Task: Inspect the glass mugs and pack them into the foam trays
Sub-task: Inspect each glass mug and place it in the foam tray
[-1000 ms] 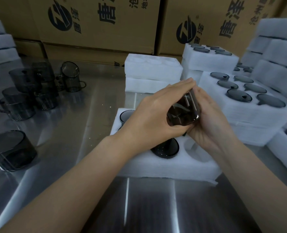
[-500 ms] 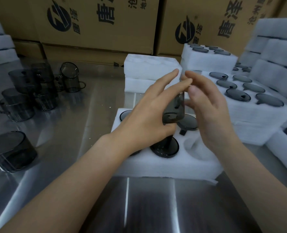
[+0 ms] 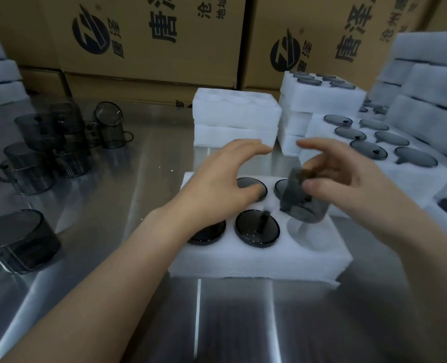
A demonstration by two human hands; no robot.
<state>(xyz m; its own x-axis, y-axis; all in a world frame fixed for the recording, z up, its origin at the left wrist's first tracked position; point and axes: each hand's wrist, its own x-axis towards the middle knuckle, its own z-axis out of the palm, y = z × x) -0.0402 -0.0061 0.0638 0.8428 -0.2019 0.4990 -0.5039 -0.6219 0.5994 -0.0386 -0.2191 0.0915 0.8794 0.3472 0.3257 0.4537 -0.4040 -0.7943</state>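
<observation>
A smoky grey glass mug [image 3: 299, 200] hangs tilted over the empty front right hole of the white foam tray [image 3: 259, 260] in front of me. My right hand [image 3: 345, 176] grips the mug from above by its upper part. My left hand [image 3: 222, 182] hovers with spread fingers over the tray's left side and holds nothing. Packed mugs fill other holes, one in the front middle hole [image 3: 257, 229] and one in the back row [image 3: 251, 186]. More loose grey mugs [image 3: 34, 163] stand on the steel table at the left.
A large mug [image 3: 18, 239] lies near the table's left edge. Two stacked foam trays [image 3: 235, 119] sit behind the working tray. Filled trays [image 3: 390, 153] and foam stacks [image 3: 432, 100] crowd the right. Cardboard boxes [image 3: 149, 38] wall the back.
The mug passed from my left hand to my right and came down to the tray's front right hole. My left hand let go and spread out over the tray.
</observation>
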